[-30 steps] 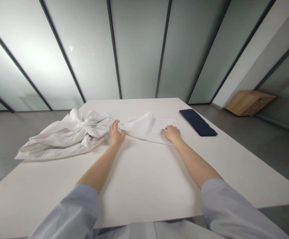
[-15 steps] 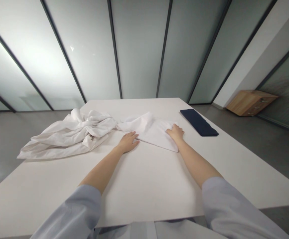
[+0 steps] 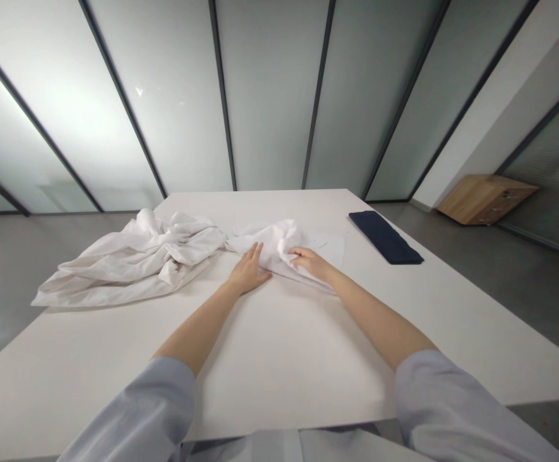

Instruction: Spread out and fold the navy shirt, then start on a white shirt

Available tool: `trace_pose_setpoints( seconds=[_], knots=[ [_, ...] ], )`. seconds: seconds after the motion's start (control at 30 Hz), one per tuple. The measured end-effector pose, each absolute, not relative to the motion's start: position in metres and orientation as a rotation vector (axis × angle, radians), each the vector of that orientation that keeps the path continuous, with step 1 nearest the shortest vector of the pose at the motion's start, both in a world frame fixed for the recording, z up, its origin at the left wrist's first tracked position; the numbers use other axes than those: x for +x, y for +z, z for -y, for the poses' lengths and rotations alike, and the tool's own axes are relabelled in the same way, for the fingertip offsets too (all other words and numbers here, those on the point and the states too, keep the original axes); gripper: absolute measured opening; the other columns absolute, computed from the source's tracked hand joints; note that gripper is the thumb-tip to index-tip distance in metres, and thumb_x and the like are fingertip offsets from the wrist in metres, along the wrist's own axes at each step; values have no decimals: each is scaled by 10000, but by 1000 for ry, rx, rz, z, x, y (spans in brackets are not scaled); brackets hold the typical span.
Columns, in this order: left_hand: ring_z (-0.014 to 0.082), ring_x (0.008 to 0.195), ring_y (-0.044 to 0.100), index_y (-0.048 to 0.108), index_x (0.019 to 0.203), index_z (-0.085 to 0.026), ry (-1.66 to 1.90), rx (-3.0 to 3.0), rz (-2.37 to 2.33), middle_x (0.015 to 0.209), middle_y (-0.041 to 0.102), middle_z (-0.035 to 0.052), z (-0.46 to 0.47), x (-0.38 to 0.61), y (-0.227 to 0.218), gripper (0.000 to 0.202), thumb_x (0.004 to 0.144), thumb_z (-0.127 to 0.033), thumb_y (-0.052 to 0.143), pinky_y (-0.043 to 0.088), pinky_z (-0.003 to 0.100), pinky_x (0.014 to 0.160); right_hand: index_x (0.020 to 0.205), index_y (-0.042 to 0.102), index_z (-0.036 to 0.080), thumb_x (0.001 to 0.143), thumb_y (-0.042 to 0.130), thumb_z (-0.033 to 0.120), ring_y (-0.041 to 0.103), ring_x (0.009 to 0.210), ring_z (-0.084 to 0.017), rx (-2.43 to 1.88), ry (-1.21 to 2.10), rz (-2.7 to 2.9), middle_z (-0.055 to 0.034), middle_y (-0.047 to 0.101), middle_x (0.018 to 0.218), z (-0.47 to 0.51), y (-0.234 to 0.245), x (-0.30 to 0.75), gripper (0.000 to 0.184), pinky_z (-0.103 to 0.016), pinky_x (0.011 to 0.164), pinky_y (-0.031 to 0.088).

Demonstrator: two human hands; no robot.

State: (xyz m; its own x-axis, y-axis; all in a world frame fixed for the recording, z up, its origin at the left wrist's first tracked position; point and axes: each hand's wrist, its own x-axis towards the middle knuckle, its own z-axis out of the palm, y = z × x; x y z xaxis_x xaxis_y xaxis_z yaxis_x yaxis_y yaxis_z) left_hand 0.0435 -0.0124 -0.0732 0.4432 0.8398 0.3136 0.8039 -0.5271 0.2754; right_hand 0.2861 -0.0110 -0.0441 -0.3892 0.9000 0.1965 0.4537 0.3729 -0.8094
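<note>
A white garment or cloth (image 3: 264, 240), whose exact kind I cannot make out, lies on the white table in front of me. Flat on its near left edge rests my left hand (image 3: 248, 271), open with the fingers stretched forward. My right hand (image 3: 307, 262) is closed on a bunched fold of the same cloth near its middle. To the right of that fold, a thin flat part of the cloth spreads over the table. A larger crumpled heap of white fabric (image 3: 149, 260) lies on the left; whether it joins the cloth under my hands I cannot tell.
A folded dark navy cloth (image 3: 385, 237) lies on the right side of the white table (image 3: 289, 359). Frosted glass panels (image 3: 269, 96) with dark frames stand behind the table. A wooden cabinet (image 3: 481, 197) is on the floor at the far right.
My right hand has moved left from the cloth's right end and now grips a fold, bunching the cloth towards the middle. My left hand has barely shifted; its fingers point more forward.
</note>
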Motion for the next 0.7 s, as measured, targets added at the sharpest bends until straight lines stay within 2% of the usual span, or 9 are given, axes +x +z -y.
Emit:
trace_pose_setpoints(
  seconds=[0.07, 0.17, 0.23, 0.3, 0.37, 0.43, 0.57, 0.63, 0.7],
  knots=[
    [332, 1418, 232, 220, 1495, -144, 701, 2657, -1464, 1575, 134, 196, 14, 44, -70, 918, 753, -412, 690, 287, 455, 1116, 800, 696, 195, 750, 576, 285, 621, 869, -219, -967, 1229, 2166, -7, 698, 862, 22, -41, 272, 158, -336, 863, 452],
    [304, 1419, 238, 431, 1402, -238, 587, 2806, -1316, 1577, 192, 117, 17, 48, -67, 623, 821, -340, 630, 278, 454, 1124, 792, 713, 183, 773, 578, 306, 644, 852, -215, -833, 1508, 2159, -37, 713, 860, 27, -42, 266, 184, -354, 866, 470],
    [263, 1386, 317, 525, 1322, -247, 481, 2861, -1191, 1525, 334, 95, 19, 51, -65, 478, 850, -293, 584, 298, 422, 1122, 856, 711, 178, 812, 506, 278, 650, 893, -211, -936, 1366, 1988, -60, 718, 909, 20, -47, 273, 233, -367, 895, 471],
    [239, 1330, 400, 581, 1255, -229, 442, 2872, -1131, 1455, 443, 95, 22, 54, -63, 413, 844, -265, 577, 331, 391, 1108, 943, 699, 190, 808, 451, 207, 632, 983, -205, -1130, 1021, 1854, -60, 713, 993, 9, -55, 283, 283, -382, 952, 448],
    [246, 1298, 431, 632, 1168, -217, 454, 2874, -1122, 1423, 481, 96, 26, 56, -58, 354, 818, -255, 596, 354, 389, 1093, 1081, 668, 215, 784, 432, 143, 578, 1118, -201, -1305, 712, 1858, -46, 679, 1146, -2, -64, 295, 386, -399, 1022, 399],
    [270, 1298, 425, 665, 1077, -210, 475, 2886, -1094, 1432, 471, 96, 29, 57, -53, 302, 786, -283, 631, 354, 405, 1089, 1225, 602, 227, 787, 432, 119, 514, 1223, -199, -1424, 557, 1974, -43, 611, 1287, -8, -73, 303, 482, -404, 1067, 355],
    [269, 1309, 418, 676, 1026, -237, 467, 2866, -918, 1380, 533, 57, 33, 62, -47, 290, 760, -346, 641, 307, 397, 1111, 1379, 471, 169, 860, 461, 194, 432, 1317, -230, -1546, 383, 2248, -106, 500, 1412, -10, -84, 306, 519, -388, 1092, 313],
    [252, 1258, 478, 676, 1021, -251, 467, 2803, -889, 1254, 626, 47, 31, 65, -49, 269, 770, -319, 607, 329, 382, 1087, 1415, 420, 140, 891, 449, 235, 375, 1359, -246, -1597, 278, 2320, -131, 430, 1464, -9, -88, 303, 533, -391, 1108, 281],
    [263, 1125, 571, 682, 953, -224, 518, 2732, -988, 1064, 695, 77, 28, 66, -52, 224, 764, -296, 587, 393, 380, 1006, 1429, 395, 110, 906, 441, 263, 337, 1381, -265, -1661, 202, 2351, -156, 383, 1490, -10, -92, 301, 547, -395, 1119, 258]
  ],
)
